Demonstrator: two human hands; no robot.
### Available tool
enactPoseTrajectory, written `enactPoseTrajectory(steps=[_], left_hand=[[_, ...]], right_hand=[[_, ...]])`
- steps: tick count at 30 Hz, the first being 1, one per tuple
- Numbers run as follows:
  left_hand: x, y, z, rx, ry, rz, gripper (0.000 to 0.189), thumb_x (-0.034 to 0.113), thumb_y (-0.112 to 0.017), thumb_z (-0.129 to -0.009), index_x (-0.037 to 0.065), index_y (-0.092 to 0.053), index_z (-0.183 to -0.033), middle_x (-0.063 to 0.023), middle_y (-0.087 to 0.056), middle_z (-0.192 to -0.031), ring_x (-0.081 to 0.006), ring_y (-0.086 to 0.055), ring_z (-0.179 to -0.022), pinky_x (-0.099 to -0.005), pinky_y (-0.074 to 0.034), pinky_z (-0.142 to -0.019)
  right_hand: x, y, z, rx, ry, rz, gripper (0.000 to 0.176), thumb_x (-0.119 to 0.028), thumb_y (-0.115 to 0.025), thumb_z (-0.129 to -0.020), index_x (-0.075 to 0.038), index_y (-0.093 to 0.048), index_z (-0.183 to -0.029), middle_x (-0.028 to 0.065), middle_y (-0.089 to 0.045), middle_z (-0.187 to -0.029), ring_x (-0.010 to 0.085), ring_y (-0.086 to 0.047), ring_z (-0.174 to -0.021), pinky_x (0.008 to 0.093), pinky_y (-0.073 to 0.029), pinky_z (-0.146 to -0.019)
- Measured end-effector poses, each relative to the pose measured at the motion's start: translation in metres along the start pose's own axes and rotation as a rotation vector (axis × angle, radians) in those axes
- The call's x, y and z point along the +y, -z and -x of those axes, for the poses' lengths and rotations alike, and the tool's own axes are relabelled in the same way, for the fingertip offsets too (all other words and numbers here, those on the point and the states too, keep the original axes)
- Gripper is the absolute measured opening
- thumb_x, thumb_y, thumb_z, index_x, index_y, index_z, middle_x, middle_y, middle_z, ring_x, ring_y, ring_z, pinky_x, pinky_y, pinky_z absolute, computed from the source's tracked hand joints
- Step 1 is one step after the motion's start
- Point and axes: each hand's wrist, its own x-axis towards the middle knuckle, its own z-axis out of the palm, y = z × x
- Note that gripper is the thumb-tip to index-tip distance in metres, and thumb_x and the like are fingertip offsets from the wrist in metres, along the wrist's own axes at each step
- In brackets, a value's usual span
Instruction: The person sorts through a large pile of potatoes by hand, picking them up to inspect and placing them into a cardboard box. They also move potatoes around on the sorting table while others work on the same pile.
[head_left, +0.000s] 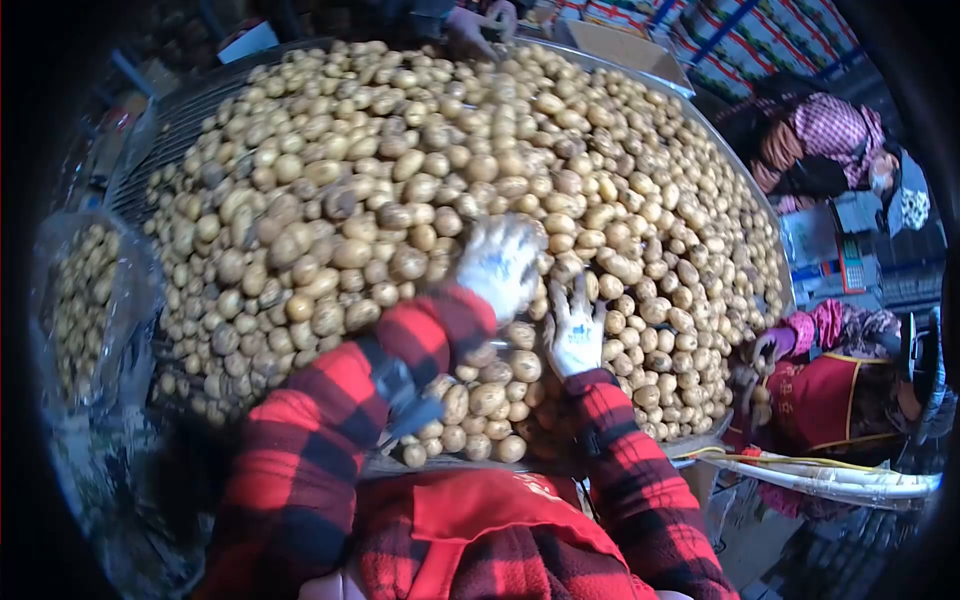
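A broad heap of potatoes (350, 253) covers the slatted table in front of me. My left hand (500, 265), in a white work glove with blue print, reaches over the middle of the heap, its fingers smeared by motion among the potatoes. Close to its right, my right hand (576, 335) wears a similar glove and rests on the potatoes with fingers spread. Between my forearms, a smaller group of potatoes (487, 400) lies near the front edge.
At the left stands a clear plastic bag (140, 265) of potatoes. Gloved hands (480, 30) of another person show at the far edge. Two people (835, 135) are at the right, one in a red apron (815, 400). Printed cartons (770, 45) are stacked behind; a white tube (850, 482) lies at lower right.
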Motion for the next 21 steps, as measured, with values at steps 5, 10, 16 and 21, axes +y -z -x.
enactPoseTrajectory(steps=[5,10,16,21], left_hand=[[-0.035,-0.014,-0.086,-0.305,0.2,0.063,0.075,0.063,-0.058,-0.096,0.017,-0.05,-0.155,-0.0176,-0.042,-0.163,-0.0471,-0.028,-0.154,-0.0658,-0.015,-0.126],[-0.037,-0.038,-0.111,-0.367,0.175,-0.078,0.071,0.062,-0.055,-0.099,0.028,-0.046,-0.16,-0.0157,-0.036,-0.168,-0.0506,-0.021,-0.156,-0.0778,-0.006,-0.121],[-0.097,-0.039,-0.113,-0.234,0.044,0.285,0.047,0.039,-0.056,-0.105,0.018,-0.057,-0.147,-0.0155,-0.054,-0.152,-0.0406,-0.044,-0.145,-0.0507,-0.035,-0.122],[-0.126,-0.021,-0.107,0.05,0.218,-0.12,0.045,0.037,-0.056,-0.102,0.016,-0.062,-0.141,-0.017,-0.052,-0.155,-0.0398,-0.041,-0.148,-0.0603,-0.031,-0.121]], right_hand=[[0.043,-0.004,-0.078,0.075,-0.013,-0.017,0.072,-0.023,-0.07,-0.089,-0.029,-0.047,-0.158,0.0227,-0.035,-0.167,0.0455,-0.032,-0.154,0.0742,-0.026,-0.117],[0.098,-0.015,-0.153,0.216,-0.125,-0.064,0.084,-0.03,-0.08,-0.082,-0.031,-0.044,-0.159,0.015,-0.033,-0.168,0.0453,-0.042,-0.141,0.0695,-0.04,-0.106],[0.157,0.005,-0.184,0.269,-0.093,0.155,0.076,-0.024,-0.084,-0.074,-0.033,-0.059,-0.145,0.011,-0.038,-0.166,0.0467,-0.046,-0.139,0.065,-0.044,-0.105],[0.206,0.019,-0.204,0.106,-0.352,0.372,0.067,-0.031,-0.075,-0.088,-0.035,-0.054,-0.151,0.0113,-0.036,-0.168,0.0485,-0.041,-0.146,0.072,-0.033,-0.115]])
